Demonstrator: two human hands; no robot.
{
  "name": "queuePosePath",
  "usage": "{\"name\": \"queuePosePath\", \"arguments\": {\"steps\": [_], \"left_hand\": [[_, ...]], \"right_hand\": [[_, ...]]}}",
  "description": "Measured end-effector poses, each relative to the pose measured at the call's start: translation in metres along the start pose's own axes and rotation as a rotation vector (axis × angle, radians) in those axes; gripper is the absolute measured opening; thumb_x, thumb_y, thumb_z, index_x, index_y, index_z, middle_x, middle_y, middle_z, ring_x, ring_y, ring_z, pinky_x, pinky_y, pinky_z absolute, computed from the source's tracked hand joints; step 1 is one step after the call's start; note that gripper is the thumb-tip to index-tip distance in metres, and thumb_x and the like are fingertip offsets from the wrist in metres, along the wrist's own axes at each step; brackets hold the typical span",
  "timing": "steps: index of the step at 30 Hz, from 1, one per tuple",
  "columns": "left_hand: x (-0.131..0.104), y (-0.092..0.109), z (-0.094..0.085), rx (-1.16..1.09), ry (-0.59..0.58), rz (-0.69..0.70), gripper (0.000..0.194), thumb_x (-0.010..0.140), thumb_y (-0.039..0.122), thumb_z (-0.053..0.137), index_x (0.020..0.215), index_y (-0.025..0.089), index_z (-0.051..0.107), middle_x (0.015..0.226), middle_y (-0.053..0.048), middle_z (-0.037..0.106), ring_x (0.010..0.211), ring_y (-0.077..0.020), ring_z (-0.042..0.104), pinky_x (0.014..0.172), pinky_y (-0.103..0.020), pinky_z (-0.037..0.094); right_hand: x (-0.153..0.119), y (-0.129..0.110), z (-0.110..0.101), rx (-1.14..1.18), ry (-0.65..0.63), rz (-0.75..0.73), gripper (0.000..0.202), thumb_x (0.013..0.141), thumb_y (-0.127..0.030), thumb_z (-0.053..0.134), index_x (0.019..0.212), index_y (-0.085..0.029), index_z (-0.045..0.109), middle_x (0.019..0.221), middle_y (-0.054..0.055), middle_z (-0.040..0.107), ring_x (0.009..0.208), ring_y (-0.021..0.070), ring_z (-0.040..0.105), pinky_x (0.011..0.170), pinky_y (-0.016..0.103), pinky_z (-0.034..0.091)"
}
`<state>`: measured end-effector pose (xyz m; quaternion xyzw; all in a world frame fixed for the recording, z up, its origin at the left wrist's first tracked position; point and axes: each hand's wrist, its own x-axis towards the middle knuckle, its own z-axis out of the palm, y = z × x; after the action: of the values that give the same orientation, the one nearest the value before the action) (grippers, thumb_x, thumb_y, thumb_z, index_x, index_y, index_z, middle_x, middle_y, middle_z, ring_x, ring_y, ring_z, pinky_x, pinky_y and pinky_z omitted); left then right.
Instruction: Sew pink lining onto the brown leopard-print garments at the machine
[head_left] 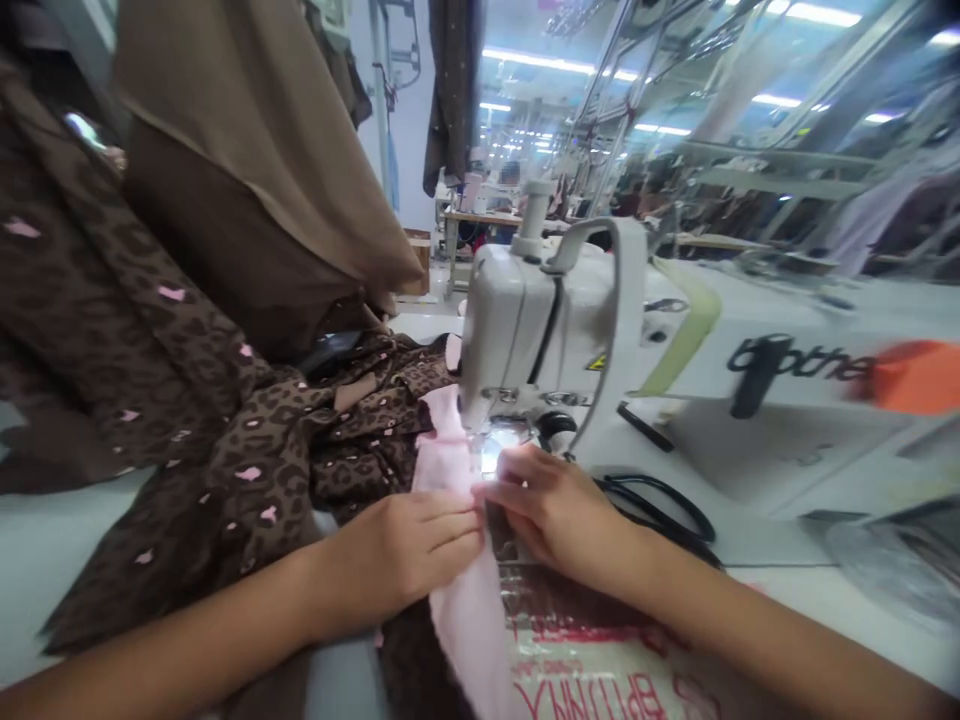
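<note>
A pink fabric strip (469, 640) runs from the front edge of the view up to the needle area of a white sewing machine (499, 320). My left hand (409, 545) lies on the strip, fingers together and pressing it from the left. Close by on the right, my right hand (559, 505) has its fingers bent and pinched at the strip's edge, just in front of the lit needle area. Brown leopard-print fabric (262, 440) with pink spots is bunched to the left and joins the pink strip. My fingers hide the stitching spot.
Plain brown cloth (247, 130) hangs at the upper left. A printed plastic sheet (592, 670) lies on the table at the front. Black cable (667, 505) loops beside the machine's base. An orange piece (919, 377) is on the machine arm. Other workstations stand behind.
</note>
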<state>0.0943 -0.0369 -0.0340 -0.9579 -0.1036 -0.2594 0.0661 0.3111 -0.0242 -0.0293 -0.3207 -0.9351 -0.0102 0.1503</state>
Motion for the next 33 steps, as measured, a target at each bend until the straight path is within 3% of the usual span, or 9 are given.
{"name": "queuePosePath", "arguments": {"steps": [6, 9, 15, 21, 28, 33], "left_hand": [[0.009, 0.02, -0.001, 0.047, -0.172, -0.267, 0.018, 0.091, 0.013, 0.047, 0.102, 0.008, 0.06, 0.093, -0.012, 0.066, 0.092, -0.0223, 0.064, 0.08, -0.036, 0.057], [0.007, 0.028, -0.004, 0.062, -0.112, -0.23, 0.022, 0.094, 0.011, 0.04, 0.099, 0.007, 0.061, 0.091, -0.01, 0.067, 0.09, -0.02, 0.064, 0.081, -0.033, 0.057], [-0.008, 0.029, 0.007, 0.117, 0.066, -0.188, 0.031, 0.097, 0.011, 0.031, 0.109, 0.005, 0.059, 0.104, -0.012, 0.066, 0.106, -0.0198, 0.059, 0.093, -0.031, 0.053], [-0.005, 0.029, 0.011, 0.102, 0.04, -0.119, 0.032, 0.097, 0.009, 0.032, 0.111, 0.005, 0.06, 0.109, -0.012, 0.066, 0.11, -0.0207, 0.058, 0.095, -0.032, 0.053], [0.003, 0.014, 0.005, 0.076, 0.123, -0.035, 0.031, 0.097, 0.009, 0.034, 0.098, 0.006, 0.065, 0.097, -0.009, 0.07, 0.1, -0.0175, 0.062, 0.091, -0.027, 0.053], [0.006, 0.014, 0.004, 0.144, 0.058, -0.03, 0.03, 0.096, 0.009, 0.035, 0.098, 0.005, 0.065, 0.097, -0.011, 0.07, 0.097, -0.0201, 0.063, 0.087, -0.031, 0.056]], "right_hand": [[0.006, 0.005, 0.008, -0.032, 0.056, -0.016, 0.023, 0.087, -0.011, 0.043, 0.094, -0.016, 0.065, 0.083, 0.008, 0.058, 0.073, 0.018, 0.052, 0.068, 0.03, 0.045], [0.005, 0.005, 0.012, -0.063, 0.11, -0.032, 0.024, 0.089, -0.013, 0.041, 0.091, -0.015, 0.065, 0.081, 0.008, 0.058, 0.07, 0.0176, 0.05, 0.066, 0.03, 0.044], [-0.001, 0.008, 0.012, -0.073, 0.128, -0.09, 0.025, 0.09, -0.012, 0.041, 0.094, -0.016, 0.065, 0.088, 0.008, 0.057, 0.076, 0.0191, 0.049, 0.071, 0.032, 0.046], [-0.002, 0.008, 0.01, -0.067, 0.12, -0.095, 0.023, 0.089, -0.011, 0.042, 0.088, -0.016, 0.065, 0.088, 0.007, 0.057, 0.078, 0.0189, 0.048, 0.069, 0.03, 0.045], [-0.001, 0.004, 0.009, -0.046, 0.126, -0.039, 0.016, 0.083, -0.008, 0.049, 0.086, -0.017, 0.063, 0.086, 0.005, 0.058, 0.076, 0.0185, 0.05, 0.056, 0.027, 0.038], [0.001, 0.003, 0.008, -0.069, 0.126, -0.011, 0.02, 0.084, -0.008, 0.047, 0.089, -0.019, 0.063, 0.084, 0.006, 0.059, 0.074, 0.0187, 0.051, 0.053, 0.026, 0.037]]}}
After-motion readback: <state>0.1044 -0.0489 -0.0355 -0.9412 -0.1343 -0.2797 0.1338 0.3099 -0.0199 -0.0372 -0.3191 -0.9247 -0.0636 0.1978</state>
